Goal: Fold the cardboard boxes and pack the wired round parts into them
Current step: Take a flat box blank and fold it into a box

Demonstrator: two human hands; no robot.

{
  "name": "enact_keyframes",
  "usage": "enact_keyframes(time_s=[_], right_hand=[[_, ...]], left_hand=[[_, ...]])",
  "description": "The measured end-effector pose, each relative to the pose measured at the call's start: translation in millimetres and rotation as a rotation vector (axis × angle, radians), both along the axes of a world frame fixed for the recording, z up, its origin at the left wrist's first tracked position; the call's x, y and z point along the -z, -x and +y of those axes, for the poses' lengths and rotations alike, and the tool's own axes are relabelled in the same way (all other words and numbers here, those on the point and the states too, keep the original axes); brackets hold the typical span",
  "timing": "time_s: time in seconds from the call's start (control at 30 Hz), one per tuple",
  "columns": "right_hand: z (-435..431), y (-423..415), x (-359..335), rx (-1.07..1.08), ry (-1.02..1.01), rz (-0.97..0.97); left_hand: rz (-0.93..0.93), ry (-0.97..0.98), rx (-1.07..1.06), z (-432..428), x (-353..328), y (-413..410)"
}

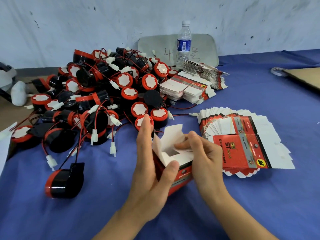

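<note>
BOX: half-folded cardboard box [181, 171] is sitting tilted between both hands over the blue cloth [103, 205] | GRIP: left hand [152, 163] is clamping its side wall, thumb over the rim; right hand [206, 153] is pinching an inner flap | HANDLING: probably light, thin, easily creased; hold by the walls, not the flaps.

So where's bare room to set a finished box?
Bare blue cloth: the near edge, between the lone black-and-red round part and the left hand holding the half-folded red cardboard box; right, between the fanned red-and-white cartons and the brown cardboard sheet. Crowded: the heap of wired round parts and carton stacks by the clear plastic bottle.
</note>
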State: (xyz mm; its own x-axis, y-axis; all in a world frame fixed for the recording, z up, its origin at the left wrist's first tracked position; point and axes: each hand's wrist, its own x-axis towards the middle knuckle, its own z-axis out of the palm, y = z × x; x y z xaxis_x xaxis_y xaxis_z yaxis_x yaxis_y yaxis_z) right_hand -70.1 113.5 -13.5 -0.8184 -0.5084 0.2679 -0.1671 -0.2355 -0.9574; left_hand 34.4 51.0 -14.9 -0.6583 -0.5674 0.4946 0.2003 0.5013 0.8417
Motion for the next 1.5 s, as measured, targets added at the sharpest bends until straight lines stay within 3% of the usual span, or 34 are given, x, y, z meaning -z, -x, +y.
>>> enact_keyframes(time_s=[0.17, 0.37, 1.3, 1.5], right_hand=[[4.6, 6.8, -6.8, 0.118, 0.076, -0.129], [5.4, 8.2, -9.4, 0.099, 0.026, -0.209], [9.4, 14.8, -13.9, -0.275, 0.113, -0.372], [11.8, 21.6, -15.6, -0.496, 0.148, -0.447]], left_hand=[[-0.048, 0.283, -0.038, 2.1, 7.2, 3.9], [-0.002, 0.336, -0.02, 1.5, 7.8, 3.1], [0.041, 0.276, -0.109, -1.2, -0.7, -1.9], [0.032, 0.245, -0.127, -3.6, -1.5, -3.2]])
